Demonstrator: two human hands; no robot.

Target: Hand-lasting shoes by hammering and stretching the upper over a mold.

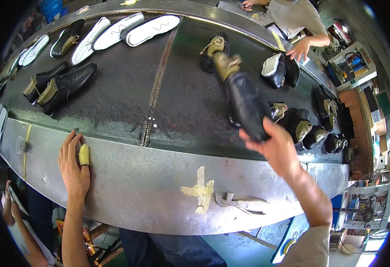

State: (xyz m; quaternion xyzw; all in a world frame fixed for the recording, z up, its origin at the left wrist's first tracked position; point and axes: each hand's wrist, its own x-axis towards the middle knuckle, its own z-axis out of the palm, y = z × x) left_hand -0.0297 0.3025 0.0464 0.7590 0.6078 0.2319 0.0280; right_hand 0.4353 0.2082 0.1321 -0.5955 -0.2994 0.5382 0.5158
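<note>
My right hand (276, 149) grips a black shoe (246, 100) by its toe end and holds it over the dark belt (123, 84), its tan-lined heel end pointing away from me. The shoe is slightly blurred. Beyond it, another black shoe (209, 62) with a tan lining rests on the belt. My left hand (74, 162) lies flat on the metal ledge (137, 187), fingertips at the belt's edge, fingers stretched out. A yellow finger cot (84, 155) covers its thumb. Lasting pincers (241, 203) lie on the ledge, left of my right forearm.
Several white-soled shoes (152, 30) and a black pair (66, 86) sit on the belt at left. More black shoes (302, 129) stand at right. Across the belt, a co-worker's hand (299, 48) is near a shoe pair (275, 71). A fan (367, 214) stands at lower right.
</note>
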